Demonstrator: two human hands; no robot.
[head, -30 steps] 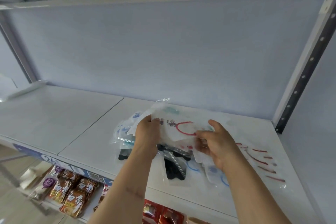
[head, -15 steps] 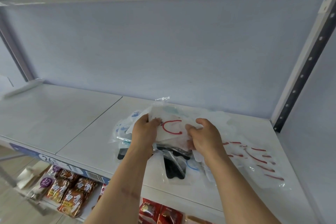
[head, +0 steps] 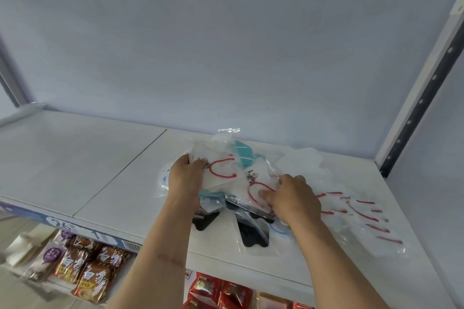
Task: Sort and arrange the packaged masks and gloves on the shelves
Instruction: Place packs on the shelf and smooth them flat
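A loose pile of clear-packaged masks lies on the white shelf (head: 75, 163). My left hand (head: 185, 179) grips a packaged white mask with red ear loops (head: 222, 170), held slightly above the pile. My right hand (head: 292, 198) pinches a second packaged white mask with a red loop (head: 253, 189) on top of the pile. A teal mask pack (head: 242, 155) sits behind them. Black mask packs (head: 252, 233) lie at the front. To the right rests a spread of packs with red loops (head: 364, 216).
The shelf's left half is bare white board with a seam (head: 120, 173). A grey back panel (head: 226, 57) and a perforated upright (head: 421, 98) bound the bay. Below, snack packets (head: 82, 268) and red packets (head: 218, 291) fill the lower shelf.
My hands have moved apart: the left keeps one red-loop mask pack, and the right has shifted right and down onto a second one. The teal pack is now uncovered.
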